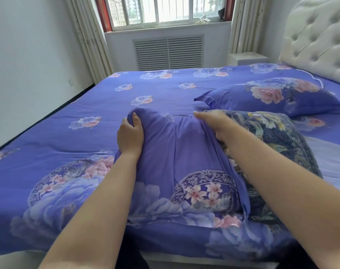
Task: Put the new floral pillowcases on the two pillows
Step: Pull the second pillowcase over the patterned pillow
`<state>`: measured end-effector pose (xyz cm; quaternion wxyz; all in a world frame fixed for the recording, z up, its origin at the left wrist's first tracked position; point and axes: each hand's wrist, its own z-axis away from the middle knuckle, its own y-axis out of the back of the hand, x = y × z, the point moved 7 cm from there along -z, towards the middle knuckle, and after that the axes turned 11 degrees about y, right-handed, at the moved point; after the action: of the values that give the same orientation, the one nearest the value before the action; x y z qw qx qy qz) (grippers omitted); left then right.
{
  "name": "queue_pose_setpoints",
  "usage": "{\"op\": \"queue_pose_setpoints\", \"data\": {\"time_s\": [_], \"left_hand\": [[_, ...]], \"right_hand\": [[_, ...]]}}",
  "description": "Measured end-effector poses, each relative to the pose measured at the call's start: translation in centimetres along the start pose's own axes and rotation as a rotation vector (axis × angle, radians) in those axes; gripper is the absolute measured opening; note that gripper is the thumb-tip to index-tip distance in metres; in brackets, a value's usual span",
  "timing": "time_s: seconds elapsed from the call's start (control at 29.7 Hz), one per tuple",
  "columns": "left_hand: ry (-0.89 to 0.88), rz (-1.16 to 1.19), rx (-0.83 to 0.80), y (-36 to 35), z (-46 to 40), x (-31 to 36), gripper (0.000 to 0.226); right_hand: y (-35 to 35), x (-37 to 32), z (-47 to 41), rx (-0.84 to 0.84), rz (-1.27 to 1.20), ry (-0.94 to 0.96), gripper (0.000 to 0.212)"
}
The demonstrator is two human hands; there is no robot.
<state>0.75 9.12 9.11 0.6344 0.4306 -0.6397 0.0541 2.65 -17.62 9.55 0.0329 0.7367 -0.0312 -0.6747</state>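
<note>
Working the second pillow (277, 144) into the purple floral pillowcase (184, 158) at the near edge of the bed (87, 105), with its dark old-patterned cover showing bare on the right side. Judging the step as roughly half done: case covering the left portion, open edge running diagonally along the right forearm.

Doing it well, by this reading: keeping the far corner of the case pinned while drawing the open edge across toward the right; feeding the pillow corner fully into the case corner before pulling further; tugging in short even pulls so the fabric is not bunching under the forearms; shaking the filling down once both corners are seated.

Left hand (130, 136) lying on the top-left corner of the case, fingers curled over the fold and thumb up along it, gripping the fabric and the pillow corner beneath. Left forearm stretching straight out from the lower frame, wrist level.

Right hand (213, 121) reaching across the middle, palm down, fingers extended toward the left at the seam where case meets bare pillow; thumb side hidden under the cloth edge, so not possible to say whether pinching the hem or merely pressing.

First pillow (272, 98) lying already dressed in matching purple floral fabric, farther back near the tufted headboard (316, 39).
</note>
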Motion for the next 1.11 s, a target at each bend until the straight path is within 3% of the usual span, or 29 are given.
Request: {"op": "queue_pose_setpoints", "data": {"time_s": [0.17,0.37,0.44,0.5,0.61,0.71,0.84,1.01,1.11], "left_hand": [[-0.092,0.132,0.114,2.3,0.7,0.5,0.041],[-0.005,0.221,0.057,3.5,-2.0,-0.7,0.039],[-0.001,0.242,0.041,3.4,-2.1,-0.4,0.038],[0.0,0.25,0.049,3.4,-1.9,0.0,0.037],[-0.014,0.205,0.078,4.0,-2.5,0.1,0.03],[-0.022,0.105,0.041,3.7,-3.2,0.3,0.036],[0.031,0.06,-0.008,3.4,-4.9,-0.9,0.035],[0.15,0.014,-0.076,2.1,-5.6,-3.8,0.031],[0.148,-0.199,-0.066,1.3,-5.2,-3.6,0.047]], "right_hand": [[1.1,0.6,-4.8,0.1,-0.12,-0.289,0.013],[3.1,0.0,-5.6,0.048,0.163,-0.207,0.012],[3.0,-1.4,-4.9,0.07,0.346,-0.127,0.025],[3.4,-2.4,-5.0,0.095,0.498,-0.059,0.016],[6.9,-3.7,-5.0,0.297,0.384,-0.01,0.012],[9.5,-3.4,-5.1,0.461,0.335,0.005,0.04],[12.1,-2.3,-3.9,0.433,0.239,-0.088,0.061],[15.5,-0.6,-3.5,0.45,0.321,-0.13,0.065],[12.0,-0.7,-2.3,0.21,0.568,-0.208,0.054]]}}
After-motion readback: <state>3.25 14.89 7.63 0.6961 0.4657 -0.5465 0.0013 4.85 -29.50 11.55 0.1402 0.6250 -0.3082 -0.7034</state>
